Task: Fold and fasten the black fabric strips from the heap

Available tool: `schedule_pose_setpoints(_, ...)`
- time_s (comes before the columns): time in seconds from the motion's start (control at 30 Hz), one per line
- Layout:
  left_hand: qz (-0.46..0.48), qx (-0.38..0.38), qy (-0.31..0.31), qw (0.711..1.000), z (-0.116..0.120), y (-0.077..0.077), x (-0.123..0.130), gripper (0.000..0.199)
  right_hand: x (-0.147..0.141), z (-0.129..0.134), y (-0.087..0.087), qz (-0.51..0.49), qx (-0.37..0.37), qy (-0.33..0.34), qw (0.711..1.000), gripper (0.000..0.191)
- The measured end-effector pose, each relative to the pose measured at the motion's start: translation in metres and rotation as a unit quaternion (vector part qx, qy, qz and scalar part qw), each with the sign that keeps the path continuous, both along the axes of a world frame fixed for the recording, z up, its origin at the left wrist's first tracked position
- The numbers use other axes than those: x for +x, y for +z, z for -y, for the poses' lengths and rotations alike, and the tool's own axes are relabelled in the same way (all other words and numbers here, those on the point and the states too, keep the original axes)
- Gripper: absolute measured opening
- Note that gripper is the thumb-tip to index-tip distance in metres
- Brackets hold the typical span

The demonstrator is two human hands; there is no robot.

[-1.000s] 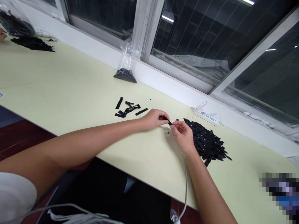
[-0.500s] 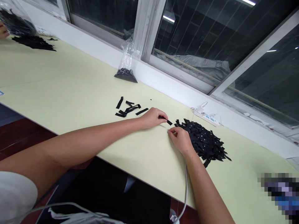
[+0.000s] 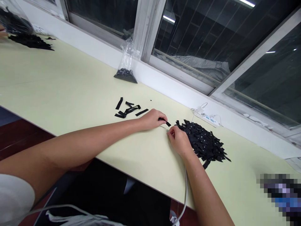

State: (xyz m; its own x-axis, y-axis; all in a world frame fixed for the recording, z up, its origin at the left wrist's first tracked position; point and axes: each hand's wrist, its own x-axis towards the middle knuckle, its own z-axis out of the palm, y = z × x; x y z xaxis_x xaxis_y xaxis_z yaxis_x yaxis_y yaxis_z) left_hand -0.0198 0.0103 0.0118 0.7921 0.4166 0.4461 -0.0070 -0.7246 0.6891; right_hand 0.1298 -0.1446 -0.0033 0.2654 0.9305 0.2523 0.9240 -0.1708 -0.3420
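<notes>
My left hand (image 3: 154, 119) is closed on a short black strip (image 3: 168, 124), whose end sticks out to the right of the fingers. Just below and to the right, my right hand (image 3: 180, 139) has thumb and fingertips pressed together around the end of something thin and pale that I cannot make out. Beside my right hand lies a big heap of black strips (image 3: 204, 141) with small shiny dots. Several loose black strips (image 3: 131, 110) are on the table left of my left hand.
A clear bag of small dark pieces (image 3: 125, 75) stands by the wall. A power strip (image 3: 209, 118) and white cable (image 3: 186, 191) are near. Another person's hand (image 3: 2, 31) is at far left, by dark strips (image 3: 30, 41). A pixelated patch covers the lower right.
The view has shifted slightly. My right hand's fingertips have risen a little towards the strip in my left hand, which stays closed on it.
</notes>
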Motion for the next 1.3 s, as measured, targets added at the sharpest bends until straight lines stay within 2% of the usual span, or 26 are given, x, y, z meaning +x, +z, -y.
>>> schedule_pose_setpoints(0.13,-0.012,-0.014,-0.008,1.000,-0.001,0.001,-0.001,0.019,0.005,0.001,0.005,-0.079,0.088,-0.032,0.992,0.014)
schedule_pose_setpoints(0.27,-0.015,-0.038,-0.059,0.997,0.008,0.007,-0.005,0.016,0.007,0.001,0.006,-0.185,0.179,-0.050,0.965,0.024)
schedule_pose_setpoints(0.4,-0.007,-0.054,-0.111,0.992,0.016,0.009,-0.005,0.016,0.002,-0.003,0.002,-0.310,0.195,-0.007,0.930,0.032)
schedule_pose_setpoints(0.53,0.004,-0.051,-0.113,0.992,0.015,0.007,-0.003,0.016,-0.005,-0.006,0.001,-0.391,0.193,0.021,0.900,0.034)
schedule_pose_setpoints(0.63,0.004,-0.053,-0.103,0.993,0.012,0.004,-0.002,0.015,-0.007,-0.006,0.003,-0.414,0.193,0.020,0.889,0.038)
schedule_pose_setpoints(0.97,0.016,-0.084,-0.077,0.993,0.012,0.003,-0.002,0.010,-0.009,-0.005,0.006,-0.436,0.178,0.011,0.882,0.041)
schedule_pose_setpoints(1.2,0.025,-0.042,-0.073,0.996,0.012,0.001,0.000,0.008,-0.011,-0.005,0.007,-0.452,0.162,0.017,0.877,0.046)
schedule_pose_setpoints(1.3,0.026,-0.052,-0.076,0.995,0.014,0.002,-0.001,0.007,-0.011,-0.004,0.006,-0.448,0.161,0.018,0.879,0.047)
